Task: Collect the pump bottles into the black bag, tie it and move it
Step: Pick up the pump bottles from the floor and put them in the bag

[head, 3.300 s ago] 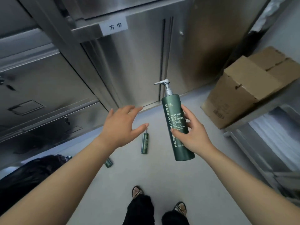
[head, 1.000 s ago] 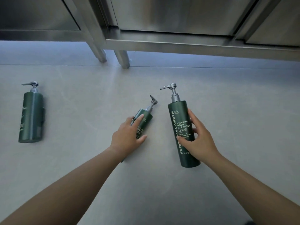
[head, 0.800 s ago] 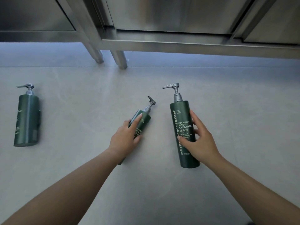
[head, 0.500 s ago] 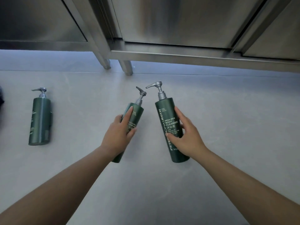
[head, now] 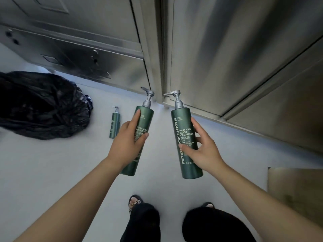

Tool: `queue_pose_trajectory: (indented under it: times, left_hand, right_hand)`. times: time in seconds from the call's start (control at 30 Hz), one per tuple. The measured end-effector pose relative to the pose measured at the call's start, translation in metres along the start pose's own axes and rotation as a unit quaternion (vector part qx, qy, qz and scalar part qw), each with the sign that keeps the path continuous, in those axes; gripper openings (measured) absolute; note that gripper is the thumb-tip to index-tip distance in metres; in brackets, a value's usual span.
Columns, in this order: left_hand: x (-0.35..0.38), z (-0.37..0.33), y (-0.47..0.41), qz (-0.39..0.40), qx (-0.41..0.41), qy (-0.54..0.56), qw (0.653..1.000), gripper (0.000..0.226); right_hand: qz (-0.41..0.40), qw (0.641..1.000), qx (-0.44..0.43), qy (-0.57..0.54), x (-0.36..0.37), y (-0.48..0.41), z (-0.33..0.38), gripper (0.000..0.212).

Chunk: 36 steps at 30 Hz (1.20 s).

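Bottles fill both our hands, lifted clear of the pale floor [head: 52,172] with their silver pumps toward twelve o'clock. Our left hand [head: 128,142] is wrapped round the middle of the hand wash bottle [head: 146,117]: the forefinger lies straight up its side toward the shoulder, and the thumb crosses the label. This bottle leans, with its base swung toward seven o'clock. Our right hand [head: 203,151] grips the body cleanser bottle [head: 182,126] from its three o'clock side. The thumb presses on the white lettering and the fingers curl round the far side. The two held bottles stand side by side, apart, neither touching the other.

A third pump bottle [head: 114,124] lies flat on the floor at ten o'clock from our left hand, pump toward twelve. It sits between that hand and the black bag [head: 42,105]. The bag slumps on the floor at nine o'clock in the view, close under the steel cabinets [head: 218,49]. Its plastic is crumpled and glossy, and its mouth seems to face away from us, so we cannot tell what it holds.

The cabinets run from ten o'clock round to three, their brushed doors blurred. A cardboard box [head: 295,187] shows at four o'clock against the frame's edge. At six o'clock are our black trousers [head: 143,222] and a sandalled foot [head: 134,202].
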State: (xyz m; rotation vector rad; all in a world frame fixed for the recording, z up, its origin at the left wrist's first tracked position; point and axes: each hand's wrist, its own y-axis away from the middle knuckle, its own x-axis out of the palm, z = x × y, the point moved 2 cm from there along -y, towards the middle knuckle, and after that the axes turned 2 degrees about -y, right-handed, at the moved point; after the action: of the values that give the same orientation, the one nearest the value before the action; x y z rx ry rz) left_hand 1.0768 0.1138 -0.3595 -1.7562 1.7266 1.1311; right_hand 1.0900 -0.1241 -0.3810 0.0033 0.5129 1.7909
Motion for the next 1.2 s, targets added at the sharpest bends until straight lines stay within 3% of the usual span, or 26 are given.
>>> queue_pose_trajectory:
  times: [0.17,0.4,0.83,1.03,1.2]
  left_hand:
    - [-0.139,-0.087,0.051,-0.020,-0.012,0.012,1.000,0.074]
    - [-0.252,-0.116,0.095,-0.094,-0.007,-0.019,0.995,0.074]
    - [-0.364,-0.013,0.119,-0.139,-0.037,-0.030,0.989,0.076]
    - [-0.389,0.022,0.097,-0.134,-0.056,0.000,0.989,0.075]
    - [-0.413,0.048,0.066,-0.155,-0.092,-0.007,0.984,0.077]
  right_hand:
    - [0.000,0.999,-0.029,-0.012,-0.041,0.059,0.147,0.083]
    - [0.019,0.996,-0.084,-0.026,-0.026,0.085,0.256,0.086]
    - [0.069,0.990,-0.124,-0.004,0.118,0.092,0.355,0.086]
    - [0.062,0.992,-0.111,0.000,0.156,0.058,0.378,0.085]
    - [0.102,0.987,-0.123,0.011,0.193,0.005,0.400,0.085]
